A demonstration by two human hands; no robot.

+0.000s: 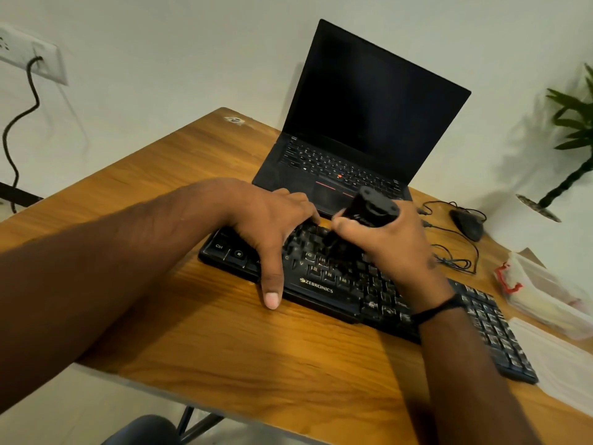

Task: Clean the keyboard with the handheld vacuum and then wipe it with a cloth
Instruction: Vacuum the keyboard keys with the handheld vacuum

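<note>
Wooden desk [199, 319] is carrying a black Zebronics keyboard [324, 292]; the left hand [272, 220] is pressing it with spread fingers, while the right hand [394, 242] is gripping the handheld vacuum [369, 208] over its keys.

- flat plastic keyboard [324, 289]: black, pale key legends, white ZEBRONICS logo
- open laptop [353, 130]: black, red trackpoint dot
- wooden desk [224, 342]: orange-brown, streaky grain
- cylindrical handheld vacuum [369, 210]: black
- leafy plant [574, 123]: green
- rounded mouse [467, 224]: black

Soft, even indoor light; the plant [574, 123] throws a faint shadow on the wall left of it. Motion blur and wide-angle bending toward the edges.
</note>
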